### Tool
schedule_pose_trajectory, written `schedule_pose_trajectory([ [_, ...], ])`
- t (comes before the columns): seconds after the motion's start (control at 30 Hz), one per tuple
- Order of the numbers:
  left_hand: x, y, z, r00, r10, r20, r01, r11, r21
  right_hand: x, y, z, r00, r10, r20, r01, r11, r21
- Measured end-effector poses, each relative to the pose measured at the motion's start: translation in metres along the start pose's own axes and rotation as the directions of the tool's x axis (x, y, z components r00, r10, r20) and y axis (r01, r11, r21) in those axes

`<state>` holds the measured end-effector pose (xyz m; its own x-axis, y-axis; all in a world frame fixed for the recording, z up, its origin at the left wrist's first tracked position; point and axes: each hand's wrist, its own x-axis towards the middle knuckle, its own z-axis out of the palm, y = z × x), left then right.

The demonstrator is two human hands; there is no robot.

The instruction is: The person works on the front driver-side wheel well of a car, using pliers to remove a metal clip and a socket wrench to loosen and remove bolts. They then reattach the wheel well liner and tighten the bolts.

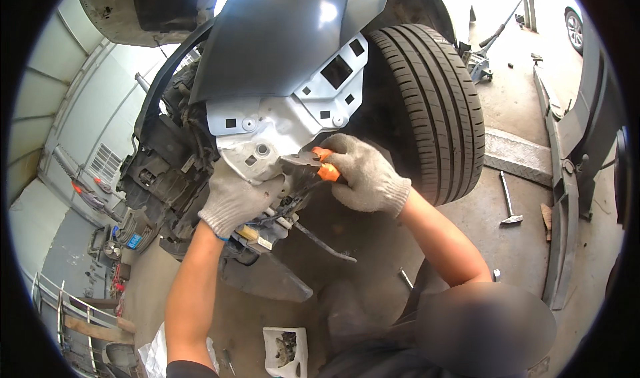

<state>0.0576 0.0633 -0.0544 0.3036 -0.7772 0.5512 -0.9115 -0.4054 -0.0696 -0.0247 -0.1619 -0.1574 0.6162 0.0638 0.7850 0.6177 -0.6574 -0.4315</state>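
Note:
In grey gloves, my right hand (363, 178) grips orange-handled pliers (327, 171), whose dark jaws meet the lower right edge of a pale metal bracket (273, 125). My left hand (237, 198) holds that bracket from below, fingers partly hidden by it. The bracket sits under a grey fender panel (273, 38). Dark cables and a yellowish fitting (248, 233) hang beneath my left hand. Right of the bracket is a tire (433, 111).
A lift arm (560, 231) and tread plate (513, 155) are at right, near a hammer (507, 198) on the floor. The dismantled car front (157, 165) projects at left, with stored parts (87, 318) beyond. A white tray (297, 348) lies below.

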Motion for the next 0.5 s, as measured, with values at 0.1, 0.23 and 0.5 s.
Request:
schedule_pose_trajectory([
  [0.1,0.002,0.011,-0.002,0.957,-0.254,0.142,0.234,0.962,0.139,-0.007,0.001,0.003,0.997,0.047,-0.058,-0.045,0.998,0.036],
  [0.23,-0.021,-0.017,-0.001,0.979,-0.151,0.135,0.142,0.987,0.079,-0.004,-0.01,0.013,0.993,0.085,0.083,-0.1,0.975,0.196],
  [0.5,-0.011,-0.006,0.021,0.979,-0.153,-0.133,0.118,0.964,-0.238,-0.016,-0.007,-0.004,0.975,0.162,0.153,-0.182,0.975,0.129],
])
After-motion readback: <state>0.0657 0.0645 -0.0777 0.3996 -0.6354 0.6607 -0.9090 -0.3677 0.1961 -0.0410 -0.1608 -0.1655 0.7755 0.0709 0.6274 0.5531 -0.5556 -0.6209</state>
